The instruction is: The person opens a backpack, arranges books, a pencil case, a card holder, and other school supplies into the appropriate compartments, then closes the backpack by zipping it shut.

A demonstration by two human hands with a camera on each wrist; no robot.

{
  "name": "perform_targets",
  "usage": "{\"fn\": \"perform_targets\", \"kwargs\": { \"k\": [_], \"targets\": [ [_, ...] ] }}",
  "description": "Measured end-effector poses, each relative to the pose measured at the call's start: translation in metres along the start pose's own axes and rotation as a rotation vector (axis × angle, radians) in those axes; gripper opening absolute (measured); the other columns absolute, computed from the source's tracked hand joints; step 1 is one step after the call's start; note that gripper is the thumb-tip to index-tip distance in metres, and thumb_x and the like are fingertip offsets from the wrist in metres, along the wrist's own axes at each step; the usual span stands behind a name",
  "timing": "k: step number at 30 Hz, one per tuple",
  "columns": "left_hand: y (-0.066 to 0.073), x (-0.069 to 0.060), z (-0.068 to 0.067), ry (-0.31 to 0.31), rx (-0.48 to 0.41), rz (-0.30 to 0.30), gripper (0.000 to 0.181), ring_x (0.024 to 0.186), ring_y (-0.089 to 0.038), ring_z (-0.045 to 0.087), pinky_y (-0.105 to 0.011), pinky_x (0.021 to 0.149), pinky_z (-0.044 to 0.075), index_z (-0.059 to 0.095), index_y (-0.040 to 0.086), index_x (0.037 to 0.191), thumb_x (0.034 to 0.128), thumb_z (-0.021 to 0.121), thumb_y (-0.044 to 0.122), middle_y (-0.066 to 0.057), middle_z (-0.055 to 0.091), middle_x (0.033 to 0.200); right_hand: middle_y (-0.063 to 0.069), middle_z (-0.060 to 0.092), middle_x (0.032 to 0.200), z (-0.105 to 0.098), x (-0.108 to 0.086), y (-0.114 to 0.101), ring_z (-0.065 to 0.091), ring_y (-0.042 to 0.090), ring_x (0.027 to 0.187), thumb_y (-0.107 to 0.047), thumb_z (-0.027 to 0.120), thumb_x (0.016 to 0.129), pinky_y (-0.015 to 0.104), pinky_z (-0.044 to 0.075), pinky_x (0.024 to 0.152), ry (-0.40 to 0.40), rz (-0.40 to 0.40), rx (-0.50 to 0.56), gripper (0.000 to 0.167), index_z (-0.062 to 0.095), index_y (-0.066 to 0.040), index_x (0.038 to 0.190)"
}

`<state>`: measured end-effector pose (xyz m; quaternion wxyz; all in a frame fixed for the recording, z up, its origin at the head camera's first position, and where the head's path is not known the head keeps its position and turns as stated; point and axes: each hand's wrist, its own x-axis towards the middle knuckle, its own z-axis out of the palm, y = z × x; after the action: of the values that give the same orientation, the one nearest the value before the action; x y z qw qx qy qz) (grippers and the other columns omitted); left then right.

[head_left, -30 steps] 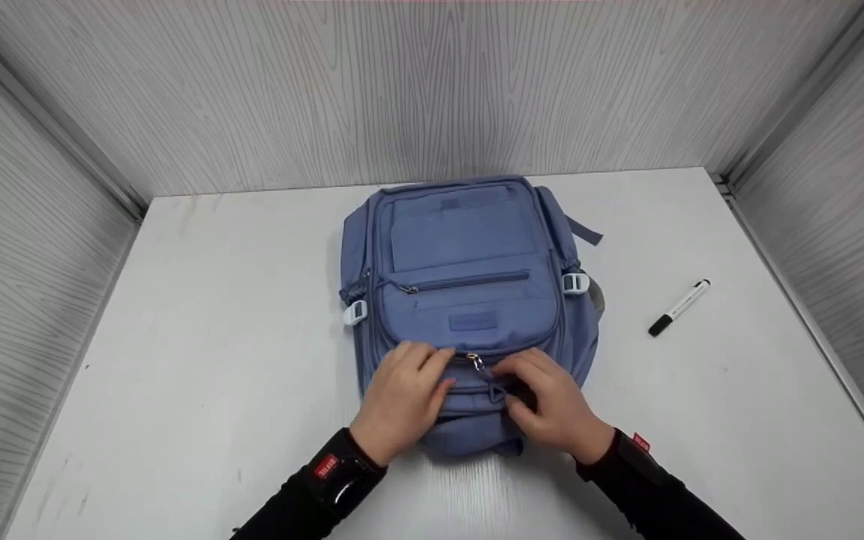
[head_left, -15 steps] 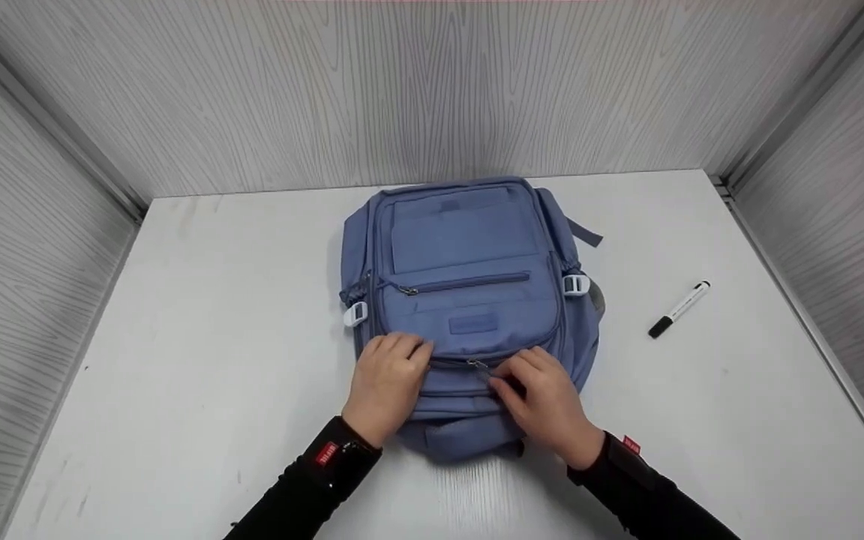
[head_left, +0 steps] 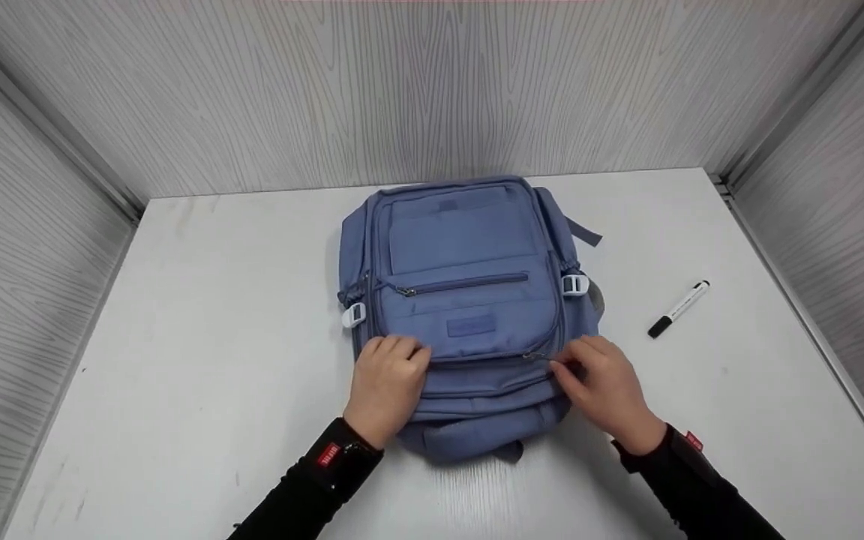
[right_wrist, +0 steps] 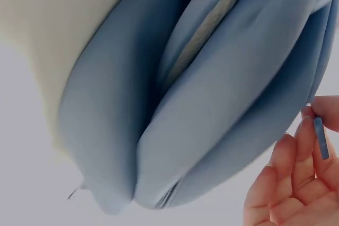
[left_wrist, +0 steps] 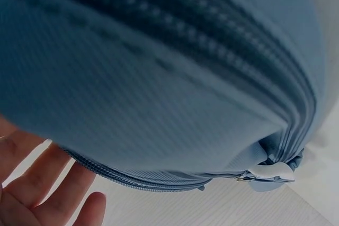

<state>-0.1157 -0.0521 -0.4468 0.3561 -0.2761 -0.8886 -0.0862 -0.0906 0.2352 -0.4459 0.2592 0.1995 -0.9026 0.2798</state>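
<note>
A blue backpack lies front side up on the white table. The left hand grips the lower left edge of its front pocket; in the left wrist view the fingers reach behind the fabric beside a zipper, the thumb hidden. At the pocket's lower right corner, the right hand pinches the zipper's pull between thumb and forefinger. A blue strip of that pull sticks out past the fingertips in the right wrist view, with the other fingers loosely bent.
A white marker with a black cap lies on the table right of the backpack. White buckles sit on the bag's sides, and a loose strap extends at upper right. Grey wood-grain panels stand behind and at both sides.
The right hand has moved right with the zipper pull, from the pocket's bottom middle to its lower right corner. The left hand first shifted slightly left along the edge, then stayed there.
</note>
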Motion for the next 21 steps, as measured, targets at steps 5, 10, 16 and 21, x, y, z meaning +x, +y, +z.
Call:
{"fn": "perform_targets", "kwargs": {
  "k": [5, 10, 16, 21],
  "targets": [
    [0.000, -0.001, 0.001, 0.008, 0.006, 0.001, 0.009, 0.076, -0.018, 0.067, -0.033, 0.073, 0.052, 0.077, 0.012, 0.079, 0.0732, 0.076, 0.005, -0.001, 0.070, 0.079, 0.004, 0.060, 0.070, -0.014, 0.007, 0.020, 0.053, 0.018, 0.067, 0.003, 0.078, 0.074, 0.034, 0.041, 0.063, -0.002, 0.044, -0.067, 0.020, 0.061, -0.007, 0.074],
    [0.000, 0.000, 0.002, 0.022, 0.009, 0.006, 0.011, 0.073, -0.018, 0.066, -0.033, 0.072, 0.052, 0.077, 0.013, 0.076, 0.0712, 0.076, 0.003, -0.001, 0.069, 0.077, 0.008, 0.062, 0.070, -0.020, 0.022, 0.038, 0.055, 0.022, 0.067, 0.001, 0.079, 0.075, 0.038, 0.042, 0.062, -0.021, 0.060, -0.123, 0.018, 0.063, -0.006, 0.074],
    [-0.001, 0.000, 0.003, 0.015, 0.006, 0.018, 0.009, 0.072, -0.018, 0.066, -0.033, 0.072, 0.052, 0.077, 0.012, 0.076, 0.0727, 0.076, 0.004, -0.001, 0.069, 0.075, 0.011, 0.066, 0.072, -0.020, 0.045, 0.057, 0.058, 0.027, 0.069, -0.001, 0.078, 0.076, 0.043, 0.043, 0.062, -0.044, 0.104, -0.162, 0.012, 0.066, -0.003, 0.075],
    [-0.003, -0.001, 0.003, 0.020, 0.000, 0.026, 0.010, 0.071, -0.018, 0.066, -0.033, 0.071, 0.051, 0.076, 0.012, 0.075, 0.0725, 0.075, 0.002, 0.000, 0.069, 0.075, 0.015, 0.067, 0.074, -0.012, 0.069, 0.069, 0.061, 0.033, 0.070, -0.004, 0.076, 0.078, 0.049, 0.045, 0.062, -0.078, 0.153, -0.197, 0.009, 0.067, -0.001, 0.077]
  ]
}}
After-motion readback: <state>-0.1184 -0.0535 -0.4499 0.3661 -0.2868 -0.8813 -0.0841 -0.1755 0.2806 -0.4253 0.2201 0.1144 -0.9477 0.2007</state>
